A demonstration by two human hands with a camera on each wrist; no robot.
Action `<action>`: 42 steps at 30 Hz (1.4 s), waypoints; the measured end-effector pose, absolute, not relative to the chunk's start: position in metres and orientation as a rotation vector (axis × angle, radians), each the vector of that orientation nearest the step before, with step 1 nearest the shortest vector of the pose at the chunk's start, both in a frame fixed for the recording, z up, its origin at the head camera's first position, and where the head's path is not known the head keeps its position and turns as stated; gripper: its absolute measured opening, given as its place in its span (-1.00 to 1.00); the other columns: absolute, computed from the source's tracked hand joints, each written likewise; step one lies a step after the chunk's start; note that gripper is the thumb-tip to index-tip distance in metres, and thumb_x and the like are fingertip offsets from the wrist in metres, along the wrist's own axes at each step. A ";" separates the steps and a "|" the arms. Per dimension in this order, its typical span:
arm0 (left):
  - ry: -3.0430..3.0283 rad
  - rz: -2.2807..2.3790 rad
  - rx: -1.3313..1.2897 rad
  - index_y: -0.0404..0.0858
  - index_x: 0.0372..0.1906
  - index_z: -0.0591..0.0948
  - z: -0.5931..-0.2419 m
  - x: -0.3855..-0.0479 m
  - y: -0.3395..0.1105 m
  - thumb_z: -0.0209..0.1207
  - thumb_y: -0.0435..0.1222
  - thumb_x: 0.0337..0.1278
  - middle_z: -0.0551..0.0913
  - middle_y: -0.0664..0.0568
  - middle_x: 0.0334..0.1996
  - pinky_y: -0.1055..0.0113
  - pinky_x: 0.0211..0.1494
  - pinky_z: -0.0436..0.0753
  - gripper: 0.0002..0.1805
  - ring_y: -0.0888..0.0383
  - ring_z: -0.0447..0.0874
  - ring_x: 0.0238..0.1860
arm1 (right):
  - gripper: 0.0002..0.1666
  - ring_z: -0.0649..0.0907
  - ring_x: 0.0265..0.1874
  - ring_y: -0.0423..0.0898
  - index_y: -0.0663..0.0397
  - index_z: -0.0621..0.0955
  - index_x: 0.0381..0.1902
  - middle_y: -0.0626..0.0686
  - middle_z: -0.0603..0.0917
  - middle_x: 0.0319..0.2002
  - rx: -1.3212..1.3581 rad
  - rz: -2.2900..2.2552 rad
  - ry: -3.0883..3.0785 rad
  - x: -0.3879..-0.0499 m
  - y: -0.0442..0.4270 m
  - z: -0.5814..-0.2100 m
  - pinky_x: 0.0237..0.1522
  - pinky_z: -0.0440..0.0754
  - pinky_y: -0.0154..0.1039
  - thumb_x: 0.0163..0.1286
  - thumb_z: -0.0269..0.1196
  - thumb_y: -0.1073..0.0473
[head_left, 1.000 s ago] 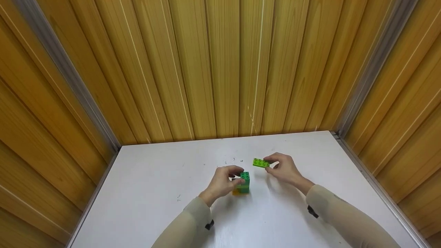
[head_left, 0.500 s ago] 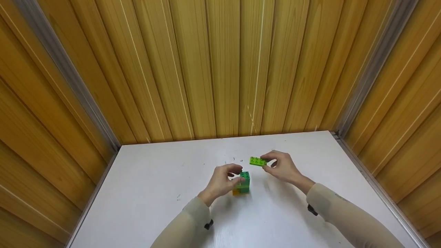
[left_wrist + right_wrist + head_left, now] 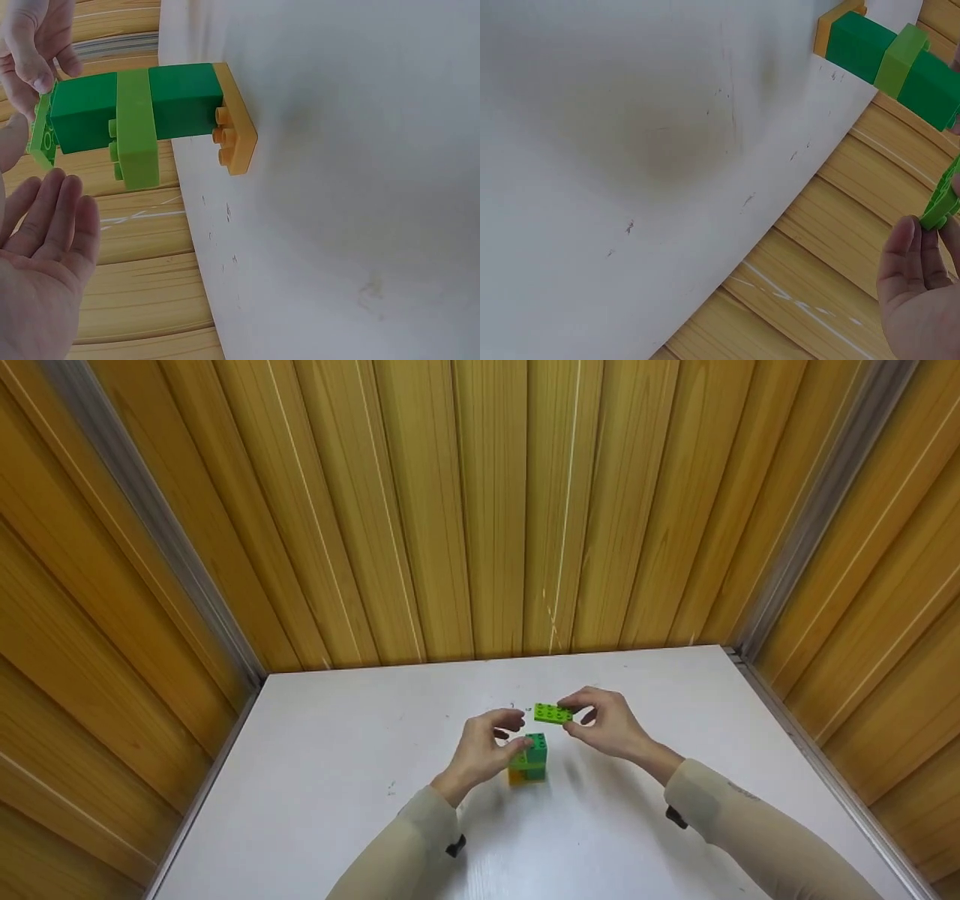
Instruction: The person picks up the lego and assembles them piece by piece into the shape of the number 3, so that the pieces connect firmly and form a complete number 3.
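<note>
A stacked tower of building bricks stands on the white table, with an orange plate [image 3: 237, 124] at its base. Above that come a dark green brick [image 3: 185, 100], a lime brick [image 3: 137, 135] jutting out to one side, and another dark green brick [image 3: 537, 752]. My left hand [image 3: 480, 750] is beside the tower's top, fingers apart and extended, the thumb overlapping it in the head view; contact cannot be made out. My right hand [image 3: 606, 724] pinches a studded lime plate [image 3: 552, 713] by its right end, up and to the right of the tower.
The white table [image 3: 337, 757] has small dark marks scattered on its surface. Wood-patterned panel walls [image 3: 487, 510] close it in at the back and both sides, with grey metal strips [image 3: 810, 502] in the corners.
The right hand has moved slightly left with the lime plate, nearer the tower. The left hand's fingers have spread a little wider; the tower stays standing in place.
</note>
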State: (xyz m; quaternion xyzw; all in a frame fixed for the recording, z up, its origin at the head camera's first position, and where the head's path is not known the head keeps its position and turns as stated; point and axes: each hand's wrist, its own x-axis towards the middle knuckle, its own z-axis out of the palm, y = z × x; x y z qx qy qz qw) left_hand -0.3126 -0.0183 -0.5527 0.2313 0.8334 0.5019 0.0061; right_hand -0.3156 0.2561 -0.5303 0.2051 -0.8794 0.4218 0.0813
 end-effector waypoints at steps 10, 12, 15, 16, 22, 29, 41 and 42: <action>2.605 1.623 0.696 -0.15 0.47 0.68 -0.551 -0.312 -0.017 0.48 -0.15 0.48 0.82 -0.05 0.27 -0.16 0.40 0.80 -0.45 0.02 0.81 0.24 | -0.65 0.82 0.03 0.02 -0.02 0.87 0.14 0.01 0.89 0.03 0.673 1.279 -2.634 -0.312 0.245 -0.526 -0.02 0.84 -0.20 0.42 0.52 0.28; 2.608 1.629 0.705 -0.14 0.46 0.69 -0.551 -0.312 -0.018 0.49 -0.15 0.47 0.82 -0.05 0.28 -0.15 0.39 0.80 -0.45 -0.01 0.82 0.25 | -0.65 0.81 0.03 0.02 -0.04 0.87 0.13 0.00 0.89 0.03 0.684 1.279 -2.636 -0.311 0.242 -0.526 -0.02 0.85 -0.16 0.42 0.52 0.28; 2.625 1.626 0.724 -0.16 0.45 0.69 -0.550 -0.313 -0.018 0.50 -0.15 0.46 0.83 -0.04 0.26 -0.08 0.36 0.83 -0.44 -0.02 0.84 0.23 | -0.65 0.82 0.02 0.02 -0.05 0.87 0.13 0.00 0.89 0.03 0.713 1.279 -2.632 -0.311 0.240 -0.525 -0.02 0.88 -0.02 0.42 0.52 0.28; 2.632 1.623 0.733 -0.18 0.44 0.69 -0.550 -0.313 -0.018 0.50 -0.15 0.45 0.83 -0.03 0.25 -0.06 0.35 0.84 -0.44 -0.03 0.84 0.22 | -0.65 0.82 0.02 0.02 -0.05 0.87 0.13 0.00 0.89 0.03 0.725 1.277 -2.629 -0.311 0.239 -0.525 -0.02 0.89 0.03 0.42 0.52 0.28; 2.659 1.597 0.765 -0.23 0.45 0.68 -0.551 -0.313 -0.020 0.51 -0.16 0.45 0.86 -0.02 0.19 0.03 0.28 0.86 -0.42 0.03 0.85 0.18 | -0.65 0.83 0.02 0.03 -0.04 0.87 0.13 0.01 0.89 0.04 0.772 1.271 -2.623 -0.310 0.234 -0.526 -0.03 0.90 0.05 0.41 0.51 0.28; 2.668 1.596 0.766 -0.18 0.40 0.72 -0.556 -0.312 -0.026 0.47 -0.19 0.49 0.86 0.03 0.18 0.11 0.28 0.86 -0.52 0.10 0.85 0.15 | -0.64 0.83 0.04 0.03 -0.06 0.87 0.15 0.00 0.89 0.05 0.772 1.290 -2.632 -0.309 0.229 -0.528 -0.02 0.88 -0.14 0.42 0.52 0.27; 2.657 1.619 0.740 -0.16 0.29 0.77 -0.563 -0.306 -0.033 0.46 -0.17 0.50 0.87 0.03 0.11 -0.08 0.30 0.85 -0.62 0.08 0.83 0.12 | -0.62 0.86 0.07 0.10 0.00 0.85 0.19 0.07 0.89 0.10 0.794 1.370 -2.619 -0.306 0.227 -0.538 0.06 0.92 0.00 0.44 0.55 0.26; 2.654 1.621 0.737 -0.15 0.29 0.77 -0.563 -0.305 -0.033 0.46 -0.16 0.50 0.87 0.03 0.11 -0.08 0.30 0.85 -0.62 0.08 0.83 0.11 | -0.63 0.86 0.07 0.09 -0.02 0.85 0.19 0.06 0.90 0.10 0.794 1.373 -2.620 -0.305 0.227 -0.538 0.06 0.92 -0.01 0.45 0.55 0.26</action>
